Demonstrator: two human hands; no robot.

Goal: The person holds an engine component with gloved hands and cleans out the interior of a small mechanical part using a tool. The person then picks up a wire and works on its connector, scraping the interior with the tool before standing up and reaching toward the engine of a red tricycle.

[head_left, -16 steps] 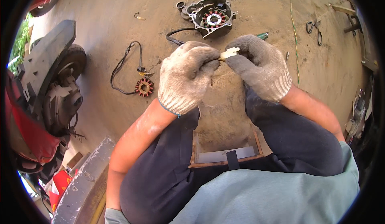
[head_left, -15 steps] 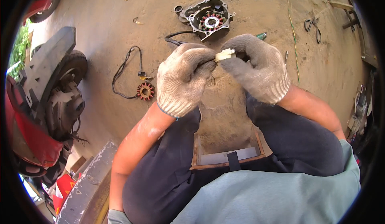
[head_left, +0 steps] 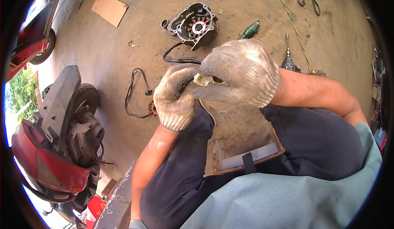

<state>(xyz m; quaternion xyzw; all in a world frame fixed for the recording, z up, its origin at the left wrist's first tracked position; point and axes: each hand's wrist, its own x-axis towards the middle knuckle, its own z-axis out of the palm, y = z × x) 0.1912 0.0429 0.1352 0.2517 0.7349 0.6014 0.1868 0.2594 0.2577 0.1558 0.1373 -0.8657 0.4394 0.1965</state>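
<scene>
A small whitish plastic connector (head_left: 200,79) sits pinched between both gloved hands. My left hand (head_left: 174,95) is closed with its fingertips against the connector's left side. From the right, my right hand (head_left: 242,73) grips it between thumb and fingers. Beyond the hands lies a metal engine cover (head_left: 186,28) with a stator (head_left: 198,27) of red windings inside. A black cable (head_left: 180,60) runs from the cover behind the gloves; whether it joins the connector is hidden. A loose stator coil (head_left: 152,108) is partly covered by my left glove, its black lead (head_left: 130,90) curving across the floor.
A green-handled tool (head_left: 249,30), a power driver (head_left: 289,61) and scissors (head_left: 308,0) lie beyond my right hand. A yellow-green wire (head_left: 293,23) crosses the floor. Cardboard (head_left: 109,9) lies far left. A partly stripped red scooter (head_left: 53,159) stands at left; a wooden-edged box (head_left: 248,157) sits between my legs.
The view has swung, so the scene sits farther left or lower. Both hands have shifted left and down together, still on the connector, which has turned. The power driver is now visible.
</scene>
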